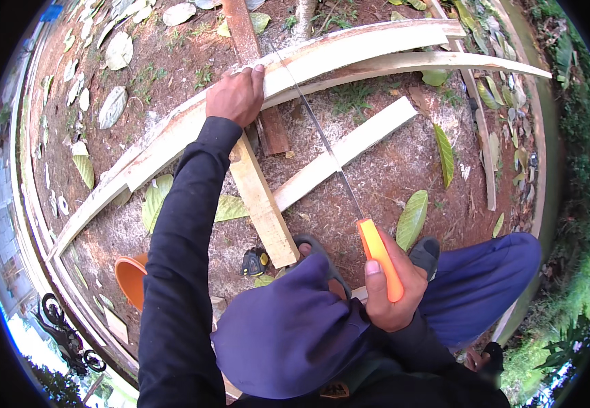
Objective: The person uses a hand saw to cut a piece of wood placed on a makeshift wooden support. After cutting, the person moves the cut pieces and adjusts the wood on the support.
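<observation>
In my right hand [398, 289] is a handsaw [328, 146], its orange and yellow handle gripped with the thumb along it. The narrow blade runs away from me, and its far part crosses a long pale wooden plank [356, 49]. My left hand [235, 96] holds this plank just left of the blade, fingers curled over its far side and partly hidden. Beneath the plank lies a short wooden block [261, 197] pointing toward me, with a reddish-brown board [242, 30] beyond. Another long, thin plank [411, 62] lies along the near side of the first.
A shorter pale board [346, 155] lies under the saw's line. Near my feet sit a black and yellow tape measure [255, 262] and an orange bucket [132, 280]. Large leaves [413, 219] and sawdust cover the brown soil. A thin tree trunk [304, 19] stands beyond the planks.
</observation>
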A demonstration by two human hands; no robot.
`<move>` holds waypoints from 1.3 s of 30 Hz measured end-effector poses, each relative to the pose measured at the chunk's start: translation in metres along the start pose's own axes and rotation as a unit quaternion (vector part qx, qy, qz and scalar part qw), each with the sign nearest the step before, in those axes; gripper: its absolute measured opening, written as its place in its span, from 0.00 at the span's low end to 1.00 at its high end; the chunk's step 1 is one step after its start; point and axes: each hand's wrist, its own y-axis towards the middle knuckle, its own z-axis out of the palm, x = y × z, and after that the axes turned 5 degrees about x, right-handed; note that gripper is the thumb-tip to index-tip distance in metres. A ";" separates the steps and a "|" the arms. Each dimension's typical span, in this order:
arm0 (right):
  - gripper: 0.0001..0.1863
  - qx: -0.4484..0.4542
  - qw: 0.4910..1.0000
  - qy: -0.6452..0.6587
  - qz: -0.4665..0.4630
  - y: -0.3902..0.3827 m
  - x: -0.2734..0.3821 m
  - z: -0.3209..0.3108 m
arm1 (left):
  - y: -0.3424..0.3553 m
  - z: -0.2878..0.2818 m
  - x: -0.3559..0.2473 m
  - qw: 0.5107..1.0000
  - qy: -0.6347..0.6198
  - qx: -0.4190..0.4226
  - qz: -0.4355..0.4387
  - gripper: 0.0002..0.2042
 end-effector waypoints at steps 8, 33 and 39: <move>0.21 -0.012 0.998 0.060 0.016 0.105 -0.009 0.040 | -0.005 -0.004 -0.004 1.000 0.000 0.005 -0.018 0.27; 0.18 -0.062 0.993 0.071 -0.078 0.182 -0.029 0.073 | 0.000 -0.008 -0.009 1.000 0.014 -0.004 -0.015 0.29; 0.24 0.007 0.999 0.047 -0.025 0.032 -0.037 0.015 | 0.001 -0.005 0.003 0.999 0.001 0.008 -0.033 0.29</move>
